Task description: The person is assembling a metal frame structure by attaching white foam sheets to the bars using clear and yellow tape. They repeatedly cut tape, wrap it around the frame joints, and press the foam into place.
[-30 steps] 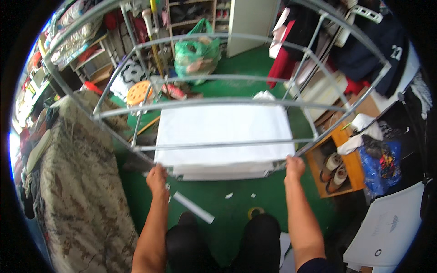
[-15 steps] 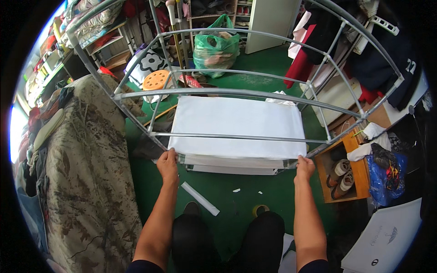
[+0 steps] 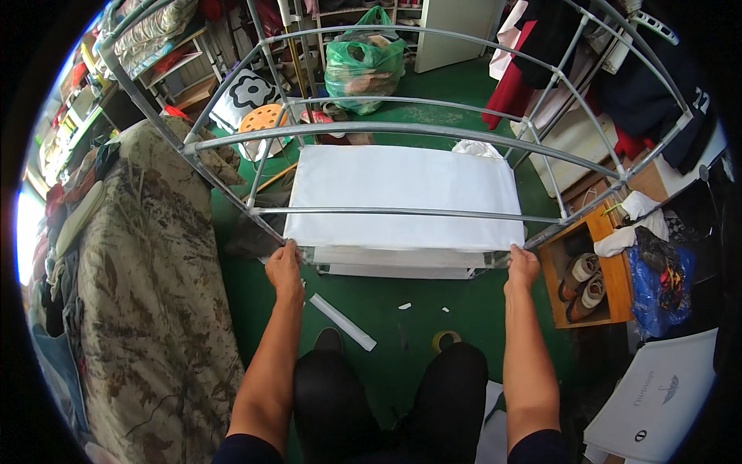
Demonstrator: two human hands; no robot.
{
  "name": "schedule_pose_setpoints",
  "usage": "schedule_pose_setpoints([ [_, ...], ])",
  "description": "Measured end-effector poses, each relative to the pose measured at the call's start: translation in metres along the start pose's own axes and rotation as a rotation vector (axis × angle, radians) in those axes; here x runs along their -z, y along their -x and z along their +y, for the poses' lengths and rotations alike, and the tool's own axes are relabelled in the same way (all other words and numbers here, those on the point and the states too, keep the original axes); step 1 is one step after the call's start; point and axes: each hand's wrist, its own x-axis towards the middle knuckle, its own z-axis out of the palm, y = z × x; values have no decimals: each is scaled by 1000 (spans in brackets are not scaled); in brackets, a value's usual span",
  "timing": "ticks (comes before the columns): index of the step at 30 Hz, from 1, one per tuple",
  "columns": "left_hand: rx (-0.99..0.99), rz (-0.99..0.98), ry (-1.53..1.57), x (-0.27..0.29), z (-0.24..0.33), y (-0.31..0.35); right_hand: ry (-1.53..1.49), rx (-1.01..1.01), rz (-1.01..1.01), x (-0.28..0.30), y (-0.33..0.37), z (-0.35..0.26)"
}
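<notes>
A rack of grey metal tubes (image 3: 402,134) stands in front of me, with a white fabric panel (image 3: 402,182) stretched flat inside it. My left hand (image 3: 284,271) is closed at the panel's near left corner, fingers pinching its edge. At the near right corner, my right hand (image 3: 522,267) pinches the edge in the same way. Both arms reach forward, and the panel's front edge runs taut between the hands. Below that edge, a lower white layer (image 3: 398,271) shows. Whether the fingers also close round a tube is hidden.
A camouflage cover (image 3: 147,286) drapes furniture at left. On the green floor lie a white strip (image 3: 342,322) and a tape roll (image 3: 446,339). Shoes (image 3: 583,286) sit in a wooden cabinet (image 3: 622,298) at right. Behind the rack are a green bag (image 3: 365,73) and an orange stool (image 3: 263,118).
The scene sits slightly higher in the picture, as my view has tipped down. Both hands stay at the panel's near corners, their hold unchanged.
</notes>
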Motion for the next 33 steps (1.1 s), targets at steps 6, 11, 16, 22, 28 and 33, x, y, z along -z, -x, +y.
schedule_pose_setpoints([
  [6,63,44,-30,4,-2,-5,27,-19,-17,1,6,-9],
  [11,86,75,-65,3,-7,-7,21,-79,-26,1,9,-18],
  [16,132,37,-69,8,-9,-13,-11,-123,-77,6,5,-21],
  [22,164,55,-77,3,-2,-10,5,-220,-82,6,16,-34],
  [28,210,52,-86,0,4,-8,-89,-340,-15,3,22,-41],
  [33,232,33,-89,1,5,-7,-122,-382,-7,2,25,-38],
])
